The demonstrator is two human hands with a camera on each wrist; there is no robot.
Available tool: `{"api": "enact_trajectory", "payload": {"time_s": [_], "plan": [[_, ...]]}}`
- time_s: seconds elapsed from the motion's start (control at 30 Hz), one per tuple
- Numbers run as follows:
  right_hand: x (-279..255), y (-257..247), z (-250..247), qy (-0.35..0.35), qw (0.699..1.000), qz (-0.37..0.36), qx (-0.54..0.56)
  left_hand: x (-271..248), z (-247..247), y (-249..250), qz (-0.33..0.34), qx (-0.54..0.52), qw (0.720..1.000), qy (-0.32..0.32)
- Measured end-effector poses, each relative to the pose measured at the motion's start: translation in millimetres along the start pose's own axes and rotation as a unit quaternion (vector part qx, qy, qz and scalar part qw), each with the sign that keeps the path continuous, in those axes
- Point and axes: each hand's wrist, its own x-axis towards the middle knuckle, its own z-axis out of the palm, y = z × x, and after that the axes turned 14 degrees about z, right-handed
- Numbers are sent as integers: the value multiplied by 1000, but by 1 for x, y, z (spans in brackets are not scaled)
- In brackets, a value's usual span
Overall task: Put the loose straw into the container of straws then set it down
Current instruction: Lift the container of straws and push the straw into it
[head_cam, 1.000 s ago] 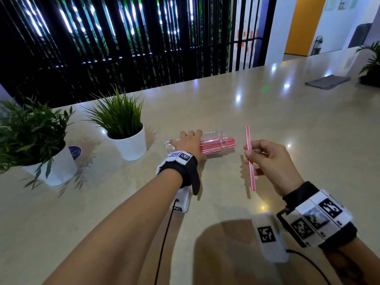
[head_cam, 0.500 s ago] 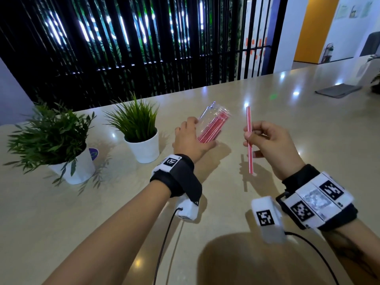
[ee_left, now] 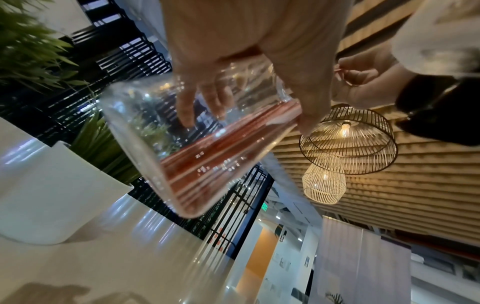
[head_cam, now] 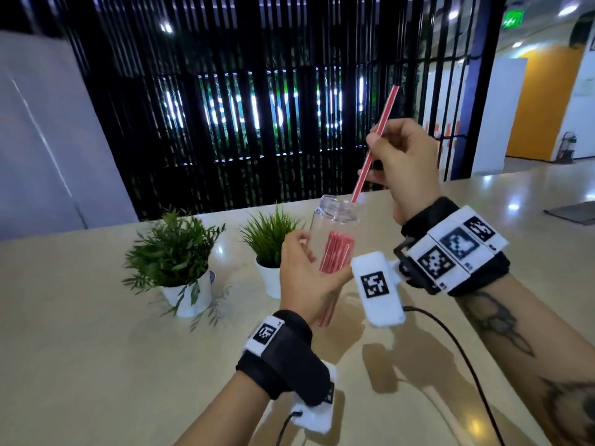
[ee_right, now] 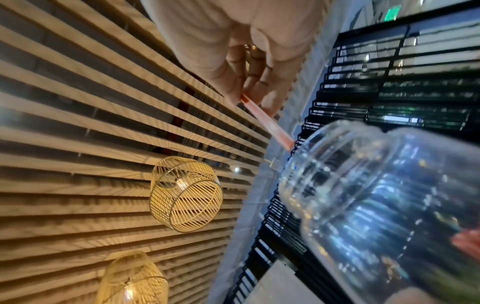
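My left hand (head_cam: pixel 309 272) grips a clear plastic container (head_cam: pixel 335 226) upright above the table, with a bundle of red-and-white straws (head_cam: pixel 336 255) standing inside. In the left wrist view my fingers (ee_left: pixel 207 98) wrap round the container (ee_left: pixel 187 148). My right hand (head_cam: pixel 402 156) pinches the loose red straw (head_cam: pixel 375 143) near its middle and holds it tilted, its lower tip at the rim of the container's open mouth (head_cam: pixel 341 202). In the right wrist view the loose straw (ee_right: pixel 267 123) points down at the container's neck (ee_right: pixel 337 164).
Two potted green plants in white pots (head_cam: pixel 180 265) (head_cam: pixel 270 249) stand on the beige table (head_cam: pixel 96 349) just left of and behind the container. A dark flat object (head_cam: pixel 573 212) lies far right. Cables trail from both wrist cameras over the table.
My left hand has lifted the container off the table and turned it upright. My right hand has raised the loose straw and tilted its lower tip to the container's mouth.
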Motion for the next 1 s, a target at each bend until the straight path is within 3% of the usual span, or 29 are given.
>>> {"api": "enact_trajectory", "payload": {"time_s": [0.17,0.5,1.0], "plan": [[3,-25,33,-14,1000,-19,16,3,-23,15,36,32,998,42],[-35,-25,78,-77,991,-35,-99,-2,-67,30,26,9,993,112],[-58,-29,98,-121,982,-17,-145,-7,-92,41,39,47,990,124]]}}
